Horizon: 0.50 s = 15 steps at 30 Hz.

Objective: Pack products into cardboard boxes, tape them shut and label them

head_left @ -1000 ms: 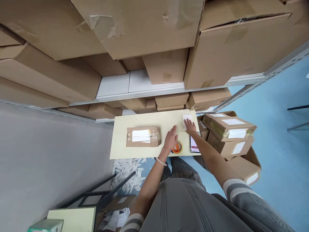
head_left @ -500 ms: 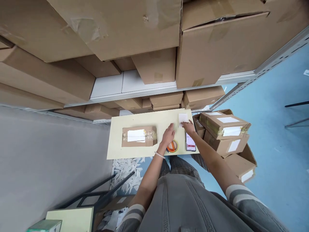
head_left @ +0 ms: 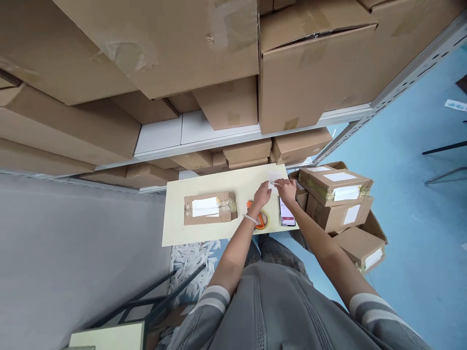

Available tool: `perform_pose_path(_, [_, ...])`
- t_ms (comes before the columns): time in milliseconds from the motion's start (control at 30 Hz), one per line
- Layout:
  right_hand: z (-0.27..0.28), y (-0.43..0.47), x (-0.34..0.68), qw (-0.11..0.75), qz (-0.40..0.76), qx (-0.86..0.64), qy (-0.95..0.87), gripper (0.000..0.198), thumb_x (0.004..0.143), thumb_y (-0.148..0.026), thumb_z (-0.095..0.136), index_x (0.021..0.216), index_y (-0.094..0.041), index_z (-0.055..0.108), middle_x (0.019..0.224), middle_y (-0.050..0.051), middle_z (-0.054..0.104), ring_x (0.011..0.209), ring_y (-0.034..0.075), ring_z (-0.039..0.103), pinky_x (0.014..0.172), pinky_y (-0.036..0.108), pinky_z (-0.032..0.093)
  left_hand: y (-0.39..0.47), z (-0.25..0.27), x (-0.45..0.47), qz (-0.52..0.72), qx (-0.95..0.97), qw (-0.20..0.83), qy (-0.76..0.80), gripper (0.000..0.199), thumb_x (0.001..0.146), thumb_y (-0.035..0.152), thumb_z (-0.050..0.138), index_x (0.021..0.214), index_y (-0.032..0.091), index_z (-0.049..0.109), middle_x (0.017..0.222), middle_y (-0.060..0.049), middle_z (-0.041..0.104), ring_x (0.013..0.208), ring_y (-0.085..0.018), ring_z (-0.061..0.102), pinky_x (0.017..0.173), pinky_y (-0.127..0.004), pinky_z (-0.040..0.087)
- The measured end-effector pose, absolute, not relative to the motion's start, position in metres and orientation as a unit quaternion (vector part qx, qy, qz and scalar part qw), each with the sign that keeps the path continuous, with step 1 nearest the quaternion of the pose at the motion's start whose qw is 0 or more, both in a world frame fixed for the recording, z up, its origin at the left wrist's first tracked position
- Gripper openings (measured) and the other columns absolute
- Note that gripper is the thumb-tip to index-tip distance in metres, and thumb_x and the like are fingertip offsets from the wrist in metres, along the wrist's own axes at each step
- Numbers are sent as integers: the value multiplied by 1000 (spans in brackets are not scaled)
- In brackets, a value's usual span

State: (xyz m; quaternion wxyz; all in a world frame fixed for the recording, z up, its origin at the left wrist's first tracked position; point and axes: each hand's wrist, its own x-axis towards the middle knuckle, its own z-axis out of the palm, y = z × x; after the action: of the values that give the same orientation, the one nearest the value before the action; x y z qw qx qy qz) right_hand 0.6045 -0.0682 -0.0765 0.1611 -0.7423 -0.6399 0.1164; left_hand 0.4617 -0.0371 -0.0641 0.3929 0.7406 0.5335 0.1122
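Note:
A white label sheet (head_left: 276, 174) lies at the far right end of the cream tabletop. My right hand (head_left: 286, 190) pinches its lifted near edge, which shows as a thin white fold between the fingertips. Close beside it, my left hand (head_left: 261, 195) has bent fingers at the sheet's near left corner; its exact hold is too small to see. An orange tape dispenser (head_left: 260, 222) with a tape roll lies partly under my left wrist. Below my right hand rests a phone (head_left: 287, 213) with a lit screen. A taped cardboard box (head_left: 209, 208) with white labels sits on the table's left half.
The narrow table (head_left: 175, 233) stands against a metal shelf (head_left: 222, 136) loaded with cardboard boxes. To the right, labelled cartons (head_left: 341, 214) are stacked on the blue floor. Shredded paper (head_left: 193, 267) lies below on the left, near a dark metal frame (head_left: 153, 301).
My left hand has moved up and right from flat on the table to the sheet's corner. My right hand has curled in and lifted the sheet's near edge. The view has shifted slightly.

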Motion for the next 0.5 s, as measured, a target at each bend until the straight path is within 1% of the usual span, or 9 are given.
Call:
perform_pose_path(133, [-67,-72,602,192,100,-759,-614,33,101,-29,39,101,-20,71,101,12,75,94,27,63,90,38,31,-32,-54,474,150,738,369,544,30,95,21,55,124,17,62,131,-12,62,121,-22,60,104,-35,48])
perform_pose_path(267, [-62,-75,598,201,103,-771,-596,35,102,-31,38,104,-19,71,107,13,74,95,26,64,85,36,36,-35,-45,478,200,732,336,558,16,93,23,60,108,19,66,120,-8,64,111,-21,63,97,-32,49])
perform_pose_path(333, [-61,-76,596,215,109,-777,-582,34,101,-32,39,107,-19,70,107,13,74,95,26,65,83,35,38,-35,-43,479,214,725,336,562,16,92,22,61,108,20,65,118,-7,64,110,-20,63,96,-32,49])
perform_pose_path(433, [-59,-78,593,250,118,-785,-555,32,99,-33,42,109,-19,68,105,13,75,92,27,67,80,34,42,-32,-41,477,224,722,352,552,26,91,18,62,117,21,60,120,-7,63,110,-20,62,94,-31,49])
perform_pose_path(500, [-58,-80,592,265,119,-787,-545,31,98,-34,43,113,-20,66,106,12,75,92,27,67,79,35,43,-28,-39,475,225,737,354,531,30,90,14,61,120,22,59,121,-6,62,111,-19,62,94,-30,49])
